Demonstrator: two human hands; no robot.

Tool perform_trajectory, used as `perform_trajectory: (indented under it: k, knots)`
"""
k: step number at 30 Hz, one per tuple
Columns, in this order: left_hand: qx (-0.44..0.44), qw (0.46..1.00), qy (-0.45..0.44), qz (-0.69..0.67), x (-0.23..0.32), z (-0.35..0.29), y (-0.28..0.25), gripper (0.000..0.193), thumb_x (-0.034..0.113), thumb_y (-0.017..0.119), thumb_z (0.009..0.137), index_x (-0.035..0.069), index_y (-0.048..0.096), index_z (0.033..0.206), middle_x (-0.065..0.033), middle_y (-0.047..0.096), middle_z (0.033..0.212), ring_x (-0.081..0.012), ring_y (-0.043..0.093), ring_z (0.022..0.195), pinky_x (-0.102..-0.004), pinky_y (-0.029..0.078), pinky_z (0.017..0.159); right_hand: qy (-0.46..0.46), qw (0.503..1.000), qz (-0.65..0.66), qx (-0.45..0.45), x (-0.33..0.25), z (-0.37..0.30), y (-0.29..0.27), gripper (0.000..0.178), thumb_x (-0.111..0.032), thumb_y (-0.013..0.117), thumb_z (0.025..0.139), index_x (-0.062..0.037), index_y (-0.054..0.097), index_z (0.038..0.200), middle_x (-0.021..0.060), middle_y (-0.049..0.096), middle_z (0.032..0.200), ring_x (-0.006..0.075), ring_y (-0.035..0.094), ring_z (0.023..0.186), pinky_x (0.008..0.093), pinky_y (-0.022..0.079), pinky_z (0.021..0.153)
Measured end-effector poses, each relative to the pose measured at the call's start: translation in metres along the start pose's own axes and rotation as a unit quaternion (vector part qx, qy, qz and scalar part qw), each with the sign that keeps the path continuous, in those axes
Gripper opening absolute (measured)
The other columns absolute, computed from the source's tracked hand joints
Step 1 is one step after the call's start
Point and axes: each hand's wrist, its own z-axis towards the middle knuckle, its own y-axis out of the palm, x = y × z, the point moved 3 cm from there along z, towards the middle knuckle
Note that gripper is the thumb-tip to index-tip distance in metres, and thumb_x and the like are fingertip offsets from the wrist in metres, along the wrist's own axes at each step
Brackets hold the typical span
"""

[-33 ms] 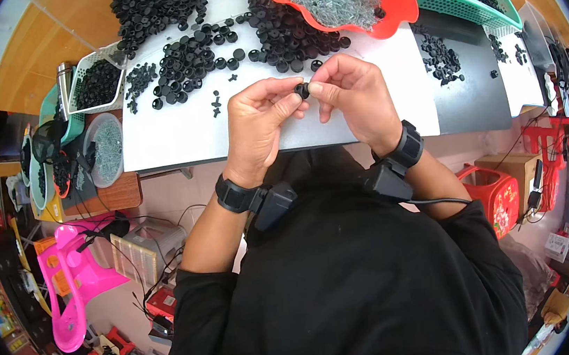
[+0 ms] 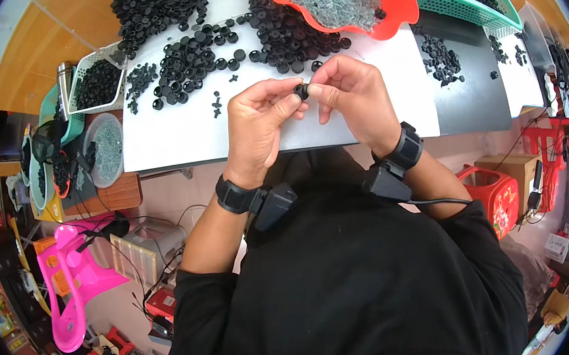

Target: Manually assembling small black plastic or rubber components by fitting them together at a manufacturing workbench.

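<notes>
Between my two hands, above the white tabletop [image 2: 175, 137], is a small round black plastic part [image 2: 301, 91]. My left hand [image 2: 260, 117] pinches it from the left with thumb and fingertips. From the right, the thumb and index finger of my right hand [image 2: 356, 96] close on the same part. Fingers cover much of it, so its exact shape is hard to tell. Just beyond my hands lie loose black round caps [image 2: 181, 66] and a thick heap of similar black caps [image 2: 282, 34]. A few small cross-shaped black pieces [image 2: 216, 104] rest left of my left hand.
A red scalloped bowl [image 2: 398, 7] of metal screws stands at the back. Green [image 2: 447, 4] and white [image 2: 120, 75] baskets hold black parts. Left is a clear tub [image 2: 89, 147] of screws. A dark board [image 2: 472, 96] carries small black pieces. A red stool [image 2: 501, 202] stands right.
</notes>
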Motion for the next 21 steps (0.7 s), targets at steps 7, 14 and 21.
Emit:
perform_trajectory:
  k: [7,14,21]
  knots:
    - [0.016,0.999,-0.004,-0.041,0.001,0.001,-0.002,0.020,-0.006,0.060,0.081,-0.007,0.061,0.101,-0.0133,0.065,0.088,-0.0167,0.062,0.074,-0.0256,0.051,0.066,-0.054,0.996,-0.071,-0.027,0.004,0.006,0.003,0.008,0.002,0.062,0.080,0.0014,0.054,0.082,0.0037,0.057,0.073,0.0071,0.056,0.058,0.0203,0.047,0.048]
    - [0.031,0.997,-0.024,-0.072,0.000,0.003,-0.005,0.020,-0.003,0.059,0.083,-0.007,0.060,0.103,-0.0134,0.065,0.085,-0.0168,0.063,0.072,-0.0256,0.052,0.066,-0.086,0.986,-0.136,-0.044,0.007,0.016,0.006,0.010,0.003,0.062,0.080,-0.0004,0.052,0.081,0.0020,0.055,0.070,0.0056,0.055,0.060,0.0204,0.046,0.048]
    - [0.042,0.994,-0.018,-0.097,0.001,0.004,-0.001,0.022,0.000,0.059,0.085,-0.007,0.058,0.105,-0.0127,0.064,0.084,-0.0162,0.062,0.071,-0.0255,0.051,0.066,-0.083,0.981,-0.176,0.004,0.001,0.015,0.005,0.012,0.004,0.063,0.078,-0.0014,0.055,0.085,0.0020,0.054,0.069,0.0049,0.055,0.061,0.0218,0.046,0.050]
